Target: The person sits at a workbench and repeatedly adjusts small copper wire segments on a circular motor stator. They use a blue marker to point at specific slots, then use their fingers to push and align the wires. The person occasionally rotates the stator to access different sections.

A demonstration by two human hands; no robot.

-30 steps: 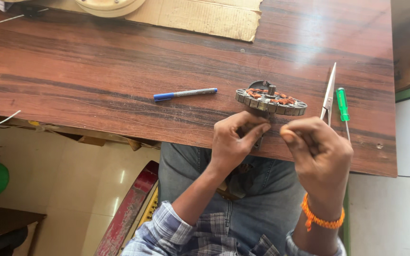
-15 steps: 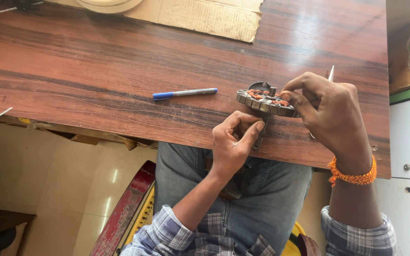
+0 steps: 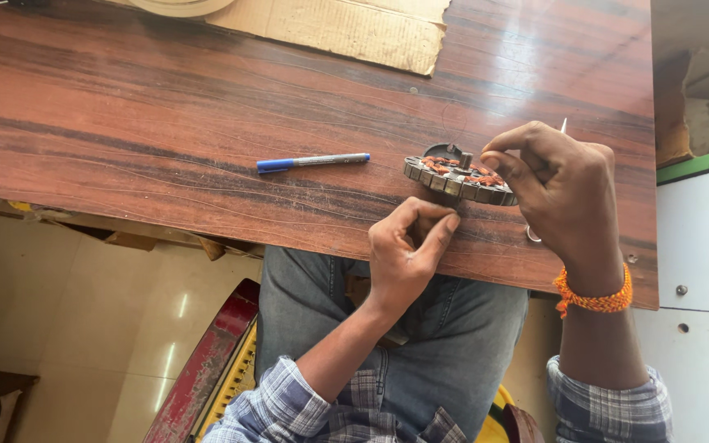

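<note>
A round metal stator (image 3: 453,176) with copper windings sits near the front edge of the wooden table (image 3: 166,107). My left hand (image 3: 404,254) is curled below it, thumb and forefinger pinched against its front rim. From the right, my right hand (image 3: 564,193) reaches over the stator, fingertips pinching its top right edge. On that wrist is an orange thread band (image 3: 594,297). Under the right hand lies a thin metal tool; only its tip (image 3: 564,125) and a ring (image 3: 532,235) show.
A blue and silver pen (image 3: 312,162) lies on the table left of the stator. A cardboard sheet (image 3: 346,29) lies at the back edge. To the right stands a white cabinet (image 3: 699,238) with a red knob. My jeans-clad lap is below the table edge.
My right hand rose from the table's front edge to the stator's right side and now covers the tools lying there. The left hand has stayed in place.
</note>
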